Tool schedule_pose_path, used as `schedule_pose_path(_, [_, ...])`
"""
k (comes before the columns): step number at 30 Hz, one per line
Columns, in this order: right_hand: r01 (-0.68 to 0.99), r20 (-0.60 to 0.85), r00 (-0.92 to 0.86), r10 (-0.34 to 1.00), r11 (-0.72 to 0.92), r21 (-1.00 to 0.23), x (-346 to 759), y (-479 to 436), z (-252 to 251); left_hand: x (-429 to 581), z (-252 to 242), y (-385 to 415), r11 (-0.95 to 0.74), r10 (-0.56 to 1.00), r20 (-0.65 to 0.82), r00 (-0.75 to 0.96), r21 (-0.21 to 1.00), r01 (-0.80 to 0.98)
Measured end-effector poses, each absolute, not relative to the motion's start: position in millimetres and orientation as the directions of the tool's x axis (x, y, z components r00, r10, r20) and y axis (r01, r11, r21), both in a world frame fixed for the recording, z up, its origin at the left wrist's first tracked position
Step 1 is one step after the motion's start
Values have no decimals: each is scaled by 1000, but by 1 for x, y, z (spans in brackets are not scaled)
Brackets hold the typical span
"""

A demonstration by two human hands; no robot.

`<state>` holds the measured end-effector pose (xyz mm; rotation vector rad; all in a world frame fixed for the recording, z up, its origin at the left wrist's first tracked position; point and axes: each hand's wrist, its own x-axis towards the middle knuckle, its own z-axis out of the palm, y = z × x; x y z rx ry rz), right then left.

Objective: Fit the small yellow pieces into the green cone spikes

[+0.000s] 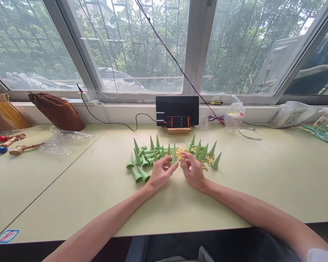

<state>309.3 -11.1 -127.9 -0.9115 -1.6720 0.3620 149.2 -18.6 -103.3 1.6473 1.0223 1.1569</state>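
My left hand [161, 173] pinches a green plastic cone [174, 152] between thumb and fingers, holding it point up in front of me. Just right of it, my right hand [192, 173] is curled with thumb and fingertips drawn together; anything between them is too small to make out. Behind my right fingertips lies a loose heap of small yellow pegs [181, 153], partly hidden. Several green cones [137, 174] lie on their sides to the left of my left hand. More stand upright on the right, among them an outer cone [217, 161].
A phone [178, 122] showing a timer leans on a dark tablet [177, 103] behind the cones. Wooden toys [20, 148] and crumpled plastic film [62, 142] lie at left, near a brown pouch [56, 111]. A bagged cup [235, 115] and coiled cable [250, 133] are at back right.
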Motion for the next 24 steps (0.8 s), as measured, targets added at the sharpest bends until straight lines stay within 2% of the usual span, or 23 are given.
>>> schedule_pose_path(9, [404, 698, -108, 708, 673, -620, 310, -7, -132, 149, -101, -18, -258, 947, 231, 224, 961, 98])
schedule_pose_path(24, [396, 670, -182, 720, 677, -621, 313, -4, -135, 147, -106, -18, -271, 945, 241, 220, 955, 117])
